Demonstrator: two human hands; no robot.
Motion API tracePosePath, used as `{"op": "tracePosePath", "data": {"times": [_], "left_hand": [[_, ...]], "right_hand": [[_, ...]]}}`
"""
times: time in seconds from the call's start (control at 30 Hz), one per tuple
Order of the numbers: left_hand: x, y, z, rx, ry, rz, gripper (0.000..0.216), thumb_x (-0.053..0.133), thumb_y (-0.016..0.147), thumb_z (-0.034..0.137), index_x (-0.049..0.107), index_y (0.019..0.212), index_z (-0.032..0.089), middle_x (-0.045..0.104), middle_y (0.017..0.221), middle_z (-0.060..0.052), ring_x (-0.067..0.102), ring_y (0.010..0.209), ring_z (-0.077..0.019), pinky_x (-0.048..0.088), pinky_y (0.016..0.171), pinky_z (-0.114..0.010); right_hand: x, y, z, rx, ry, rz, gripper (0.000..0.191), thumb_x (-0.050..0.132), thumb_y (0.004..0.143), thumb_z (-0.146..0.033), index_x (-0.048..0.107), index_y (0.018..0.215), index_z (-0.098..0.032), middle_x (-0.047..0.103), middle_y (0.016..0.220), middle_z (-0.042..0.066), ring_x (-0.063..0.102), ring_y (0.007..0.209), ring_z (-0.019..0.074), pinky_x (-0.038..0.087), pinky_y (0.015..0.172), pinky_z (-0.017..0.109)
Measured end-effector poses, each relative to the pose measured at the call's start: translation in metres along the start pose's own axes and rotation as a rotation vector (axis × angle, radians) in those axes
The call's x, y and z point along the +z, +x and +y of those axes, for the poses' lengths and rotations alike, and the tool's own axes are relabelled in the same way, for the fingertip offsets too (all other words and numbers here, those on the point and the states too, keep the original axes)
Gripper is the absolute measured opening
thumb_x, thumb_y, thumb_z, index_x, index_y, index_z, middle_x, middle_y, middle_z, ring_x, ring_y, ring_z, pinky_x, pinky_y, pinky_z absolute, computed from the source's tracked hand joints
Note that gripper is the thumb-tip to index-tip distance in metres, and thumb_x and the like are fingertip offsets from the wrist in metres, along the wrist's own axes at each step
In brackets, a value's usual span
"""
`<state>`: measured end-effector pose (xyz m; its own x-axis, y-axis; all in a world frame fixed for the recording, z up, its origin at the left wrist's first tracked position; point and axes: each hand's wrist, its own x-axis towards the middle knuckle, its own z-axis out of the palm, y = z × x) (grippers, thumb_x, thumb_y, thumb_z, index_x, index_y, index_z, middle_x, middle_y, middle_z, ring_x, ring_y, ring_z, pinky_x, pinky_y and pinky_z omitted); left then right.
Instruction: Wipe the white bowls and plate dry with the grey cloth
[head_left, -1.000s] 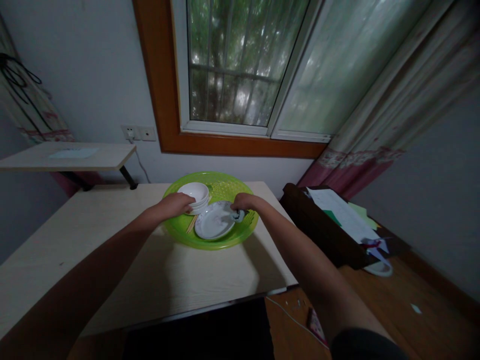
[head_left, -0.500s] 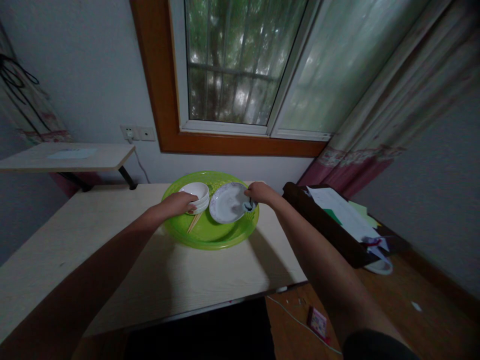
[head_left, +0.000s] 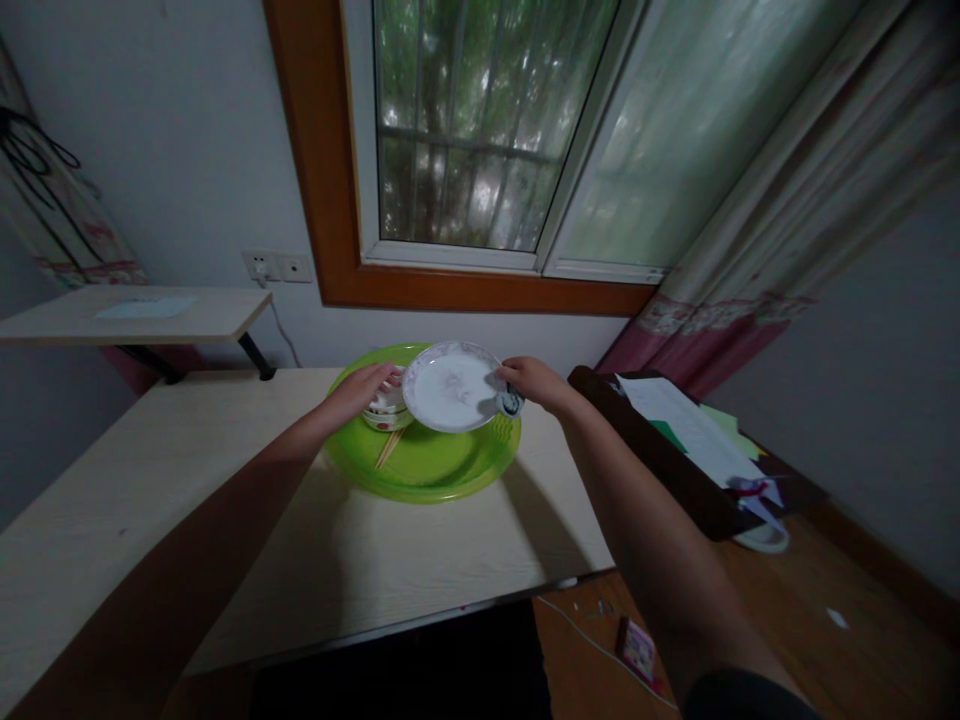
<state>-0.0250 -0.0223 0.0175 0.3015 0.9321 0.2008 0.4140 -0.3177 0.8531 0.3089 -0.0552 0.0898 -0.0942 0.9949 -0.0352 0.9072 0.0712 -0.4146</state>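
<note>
A white plate (head_left: 454,388) with a faint floral pattern is raised and tilted over a round green tray (head_left: 427,485). My right hand (head_left: 529,380) is closed on its right rim, with a small bunched grey cloth (head_left: 510,402) against the plate. My left hand (head_left: 364,390) is over a small stack of white bowls (head_left: 386,420) at the tray's left, fingers stretched and apart near the plate's left edge. Whether they touch the bowls or the plate, I cannot tell. A pair of wooden chopsticks (head_left: 389,449) lies on the tray beside the bowls.
The tray stands on a pale wooden table (head_left: 420,550) under a window (head_left: 472,130). A raised shelf (head_left: 202,322) is at the left. To the right, a dark brown box (head_left: 652,450) holds papers. A cable (head_left: 592,645) and a small pink box (head_left: 636,648) lie on the floor.
My right hand has lifted the plate, tilting it and bringing it up and left with the cloth. My left hand's fingers have loosened from the bowl rim and risen slightly.
</note>
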Motion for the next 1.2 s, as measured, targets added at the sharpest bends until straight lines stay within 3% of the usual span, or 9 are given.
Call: {"op": "tracePosePath", "data": {"times": [0.2, 0.4, 0.53, 0.67, 0.83, 0.93, 1.07, 1.2], "left_hand": [[0.011, 0.003, 0.000, -0.119, -0.327, -0.049, 0.068, 0.037, 0.096, 0.070, 0.065, 0.130, 0.019, 0.078, 0.111, -0.011, 0.073, 0.100, -0.0265, 0.060, 0.085, -0.041], [0.015, 0.002, -0.005, -0.110, -0.546, 0.036, 0.067, 0.052, 0.092, 0.069, 0.064, 0.130, 0.015, 0.077, 0.117, -0.015, 0.073, 0.101, -0.0273, 0.060, 0.088, -0.043], [0.011, 0.008, -0.007, -0.084, -0.457, 0.210, 0.072, 0.059, 0.082, 0.074, 0.072, 0.110, 0.009, 0.078, 0.104, -0.016, 0.071, 0.101, -0.0295, 0.056, 0.093, -0.042], [0.005, 0.011, -0.008, -0.084, -0.367, 0.319, 0.075, 0.058, 0.078, 0.079, 0.074, 0.098, 0.008, 0.078, 0.097, -0.015, 0.069, 0.097, -0.0298, 0.054, 0.092, -0.041], [0.000, 0.014, -0.013, -0.076, -0.289, 0.332, 0.073, 0.056, 0.080, 0.077, 0.075, 0.097, 0.009, 0.078, 0.100, -0.015, 0.069, 0.094, -0.0281, 0.053, 0.090, -0.038], [-0.002, 0.020, -0.014, -0.066, -0.242, 0.284, 0.071, 0.053, 0.082, 0.076, 0.075, 0.096, 0.010, 0.079, 0.099, -0.014, 0.068, 0.092, -0.0276, 0.053, 0.089, -0.038], [-0.004, 0.034, -0.012, -0.038, -0.202, 0.228, 0.067, 0.052, 0.084, 0.072, 0.076, 0.098, 0.011, 0.079, 0.103, -0.014, 0.068, 0.096, -0.0278, 0.053, 0.088, -0.037], [-0.008, 0.047, -0.016, 0.016, -0.197, 0.203, 0.059, 0.054, 0.083, 0.068, 0.075, 0.092, 0.013, 0.079, 0.098, -0.013, 0.068, 0.092, -0.0266, 0.053, 0.088, -0.037]], "right_hand": [[0.020, 0.010, -0.017, -0.051, 0.138, 0.049, 0.029, 0.047, 0.091, -0.031, 0.068, 0.079, -0.014, 0.065, 0.074, 0.004, 0.053, 0.067, 0.0134, 0.034, 0.057, 0.022], [0.044, 0.028, -0.022, -0.063, 0.272, 0.089, 0.028, 0.047, 0.089, -0.031, 0.065, 0.075, -0.015, 0.064, 0.070, 0.003, 0.054, 0.065, 0.0138, 0.034, 0.056, 0.023], [0.059, 0.035, -0.021, -0.090, 0.332, 0.123, 0.031, 0.049, 0.090, -0.039, 0.064, 0.075, -0.017, 0.066, 0.071, 0.003, 0.056, 0.065, 0.0141, 0.037, 0.057, 0.022], [0.060, 0.037, -0.019, -0.130, 0.582, 0.249, 0.030, 0.057, 0.084, -0.045, 0.066, 0.076, -0.018, 0.068, 0.070, 0.002, 0.058, 0.063, 0.0143, 0.043, 0.060, 0.024], [0.046, 0.035, -0.022, -0.202, 0.759, 0.543, 0.030, 0.064, 0.082, -0.047, 0.071, 0.090, -0.019, 0.072, 0.084, 0.004, 0.063, 0.076, 0.0174, 0.050, 0.074, 0.029], [0.043, 0.034, -0.034, -0.315, 0.742, 0.622, 0.031, 0.067, 0.084, -0.048, 0.072, 0.094, -0.019, 0.073, 0.097, 0.006, 0.065, 0.089, 0.0195, 0.050, 0.085, 0.032], [0.060, 0.037, -0.057, -0.442, 0.590, 0.500, 0.031, 0.064, 0.090, -0.043, 0.073, 0.108, -0.020, 0.075, 0.113, 0.008, 0.067, 0.101, 0.0213, 0.051, 0.093, 0.034], [0.079, 0.036, -0.076, -0.699, 0.208, 0.272, 0.029, 0.055, 0.100, -0.032, 0.075, 0.115, -0.016, 0.076, 0.123, 0.012, 0.067, 0.116, 0.0215, 0.045, 0.106, 0.036]]}}
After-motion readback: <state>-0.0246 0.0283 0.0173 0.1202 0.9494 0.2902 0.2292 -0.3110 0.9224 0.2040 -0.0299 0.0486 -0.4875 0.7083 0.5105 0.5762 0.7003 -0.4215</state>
